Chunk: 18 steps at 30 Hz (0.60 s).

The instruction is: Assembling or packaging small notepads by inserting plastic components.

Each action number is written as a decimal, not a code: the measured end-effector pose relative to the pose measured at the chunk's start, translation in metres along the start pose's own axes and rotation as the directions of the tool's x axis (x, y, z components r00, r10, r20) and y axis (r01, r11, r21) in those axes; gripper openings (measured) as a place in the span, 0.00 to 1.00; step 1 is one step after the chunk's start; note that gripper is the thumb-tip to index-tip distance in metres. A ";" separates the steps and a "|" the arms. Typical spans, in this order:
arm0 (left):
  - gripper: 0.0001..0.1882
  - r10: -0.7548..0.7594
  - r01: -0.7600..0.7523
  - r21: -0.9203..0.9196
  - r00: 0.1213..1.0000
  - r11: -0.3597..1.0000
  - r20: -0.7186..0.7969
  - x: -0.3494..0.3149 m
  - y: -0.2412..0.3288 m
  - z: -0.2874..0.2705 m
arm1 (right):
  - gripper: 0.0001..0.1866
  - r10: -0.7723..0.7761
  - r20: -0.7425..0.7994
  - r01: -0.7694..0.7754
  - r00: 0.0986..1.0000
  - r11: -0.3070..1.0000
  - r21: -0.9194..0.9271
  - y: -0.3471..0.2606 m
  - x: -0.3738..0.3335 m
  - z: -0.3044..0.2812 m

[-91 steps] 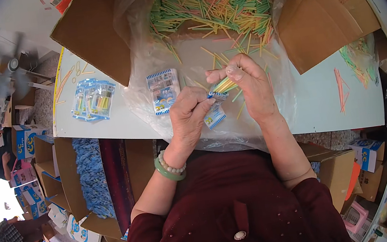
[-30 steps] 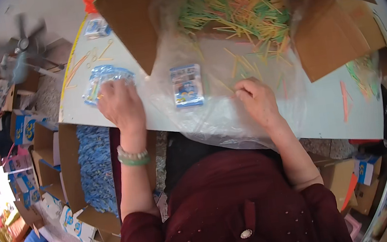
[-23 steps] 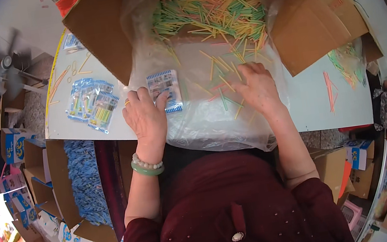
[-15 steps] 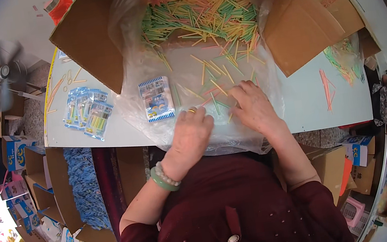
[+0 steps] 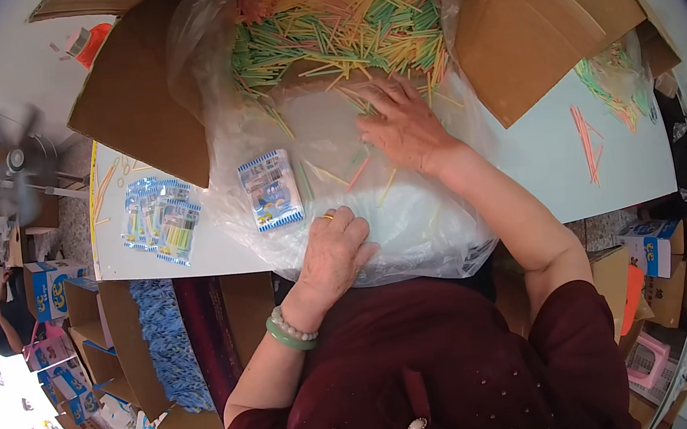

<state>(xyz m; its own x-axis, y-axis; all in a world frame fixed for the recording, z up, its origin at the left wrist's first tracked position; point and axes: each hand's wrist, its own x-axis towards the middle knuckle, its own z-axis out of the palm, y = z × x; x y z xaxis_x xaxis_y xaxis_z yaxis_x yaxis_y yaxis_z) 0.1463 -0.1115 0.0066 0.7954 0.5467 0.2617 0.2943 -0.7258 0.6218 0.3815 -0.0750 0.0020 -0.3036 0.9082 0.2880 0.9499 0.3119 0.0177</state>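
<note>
Thin sticks [image 5: 335, 27] in green, yellow, orange and pink lie heaped in a clear plastic bag [image 5: 351, 266] inside an open cardboard box. The bag's mouth spreads over the white table. My right hand [image 5: 407, 122], fingers stretched out, lies over loose sticks just in front of the heap. My left hand [image 5: 333, 251] rests on the bag's near part with its fingers curled inward; anything within them is hidden. Close beside it, to the far left, is a stack of blue-and-white packets [image 5: 271, 189]. A few loose sticks lie between my hands.
Filled clear packets [image 5: 161, 218] lie on the table [image 5: 229, 244] at left. Box flaps [image 5: 142, 93] rise on both sides. Pink sticks [image 5: 587, 145] and another bag of sticks [image 5: 610, 94] are at right. A carton of blue packets [image 5: 169, 344] stands below the table's left edge.
My right hand has moved away from my left hand, forward to the sticks by the heap, and its fingers have spread. My left hand stays near the bag's front, still curled.
</note>
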 end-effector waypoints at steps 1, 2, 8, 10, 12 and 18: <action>0.13 -0.007 0.007 -0.017 1.000 1.000 -0.009 -0.001 -0.001 0.001 | 0.19 -0.039 -0.116 0.049 0.992 0.995 0.087 -0.009 -0.003 -0.001; 0.13 -0.013 0.012 -0.035 1.000 0.999 -0.017 -0.001 -0.001 0.002 | 0.18 -0.065 -0.233 0.106 0.970 0.980 0.167 -0.019 -0.006 -0.002; 0.12 -0.021 0.021 -0.006 1.000 1.000 0.023 -0.003 -0.001 0.000 | 0.12 -0.194 -0.054 0.199 0.979 0.974 0.106 -0.048 -0.013 -0.002; 0.12 -0.012 0.012 -0.017 1.000 1.000 0.017 -0.003 -0.003 0.000 | 0.12 -0.099 -0.100 0.101 0.990 0.995 0.016 -0.018 -0.008 0.011; 0.12 -0.009 0.009 -0.025 1.000 1.000 0.001 -0.003 -0.003 0.000 | 0.12 -0.018 -0.155 0.008 0.988 0.998 -0.069 0.006 -0.006 0.012; 0.13 -0.050 0.050 -0.051 0.999 0.997 -0.016 -0.003 -0.001 -0.001 | 0.13 0.493 -0.106 -0.485 0.863 0.869 0.098 0.020 -0.009 0.002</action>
<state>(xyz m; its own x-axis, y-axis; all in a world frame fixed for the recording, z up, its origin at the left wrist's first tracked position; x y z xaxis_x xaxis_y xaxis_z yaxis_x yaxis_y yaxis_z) 0.1430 -0.1123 0.0063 0.7707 0.5894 0.2421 0.3058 -0.6755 0.6710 0.4033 -0.0766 -0.0025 0.2145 0.9083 0.3591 0.9655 -0.1417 -0.2183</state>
